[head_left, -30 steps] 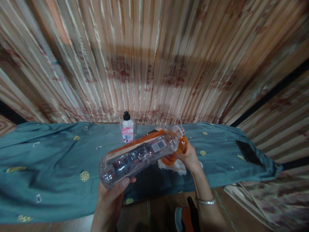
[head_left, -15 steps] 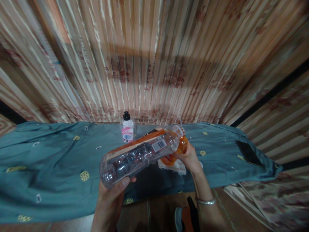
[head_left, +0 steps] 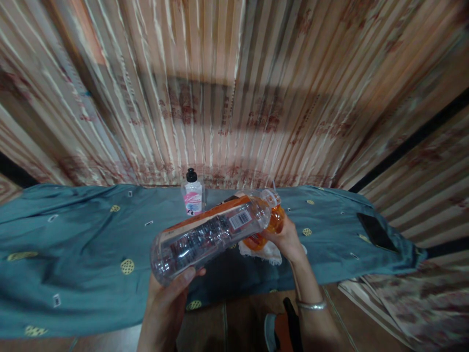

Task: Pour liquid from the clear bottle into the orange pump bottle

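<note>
The left hand (head_left: 170,291) grips the base end of a large, clear plastic bottle with an orange-edged label (head_left: 205,239). Its thumb (head_left: 187,275) presses along the near side, pointing toward the bottle's neck, and one fingertip (head_left: 201,271) shows just beyond it; the other fingers are hidden beneath the bottle. The bottle is held above the table, tilted on its side, its neck toward the right and slightly higher in view than its base.

The right hand (head_left: 284,237) is closed around a smaller, transparent bottle of orange colour (head_left: 277,221), at the clear bottle's neck. The large bottle covers much of the smaller one, and how far the right fingers wrap round it cannot be told. Whether the two bottle mouths touch is also unclear.

Beneath the orange bottle lies a white cloth with a frayed edge (head_left: 269,253), on a teal tablecloth with yellow pineapple prints (head_left: 84,234). Behind the large bottle, a white-and-pink bottle with a black cap (head_left: 193,195) stands upright. A flat black phone-like slab (head_left: 377,232) lies well apart, toward the right end.
</note>
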The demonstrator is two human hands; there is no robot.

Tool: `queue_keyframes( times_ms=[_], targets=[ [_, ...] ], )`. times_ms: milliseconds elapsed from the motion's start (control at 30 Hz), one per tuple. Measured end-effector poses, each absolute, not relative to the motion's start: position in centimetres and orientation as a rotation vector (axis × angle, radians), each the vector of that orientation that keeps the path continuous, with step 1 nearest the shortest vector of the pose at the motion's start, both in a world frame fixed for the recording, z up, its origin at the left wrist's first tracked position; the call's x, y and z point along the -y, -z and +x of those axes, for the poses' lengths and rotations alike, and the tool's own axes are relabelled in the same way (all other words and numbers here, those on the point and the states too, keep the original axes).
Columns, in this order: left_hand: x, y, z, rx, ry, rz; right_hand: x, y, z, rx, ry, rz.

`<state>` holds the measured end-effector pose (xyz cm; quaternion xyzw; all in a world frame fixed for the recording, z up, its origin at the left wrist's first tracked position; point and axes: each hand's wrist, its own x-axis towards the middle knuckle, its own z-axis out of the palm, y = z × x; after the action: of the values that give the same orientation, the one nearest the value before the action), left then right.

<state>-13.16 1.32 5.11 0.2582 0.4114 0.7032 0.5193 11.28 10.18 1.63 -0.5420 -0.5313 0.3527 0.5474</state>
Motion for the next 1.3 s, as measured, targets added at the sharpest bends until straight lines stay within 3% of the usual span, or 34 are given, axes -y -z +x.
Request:
queue_keyframes(
  times_ms=[1300],
  targets=[
    [-1.13, -5.64, -12.92, -1.01, -1.703, 0.578, -10.09, -1.51, 11.28, 1.219, -0.889, -1.263]
  ],
)
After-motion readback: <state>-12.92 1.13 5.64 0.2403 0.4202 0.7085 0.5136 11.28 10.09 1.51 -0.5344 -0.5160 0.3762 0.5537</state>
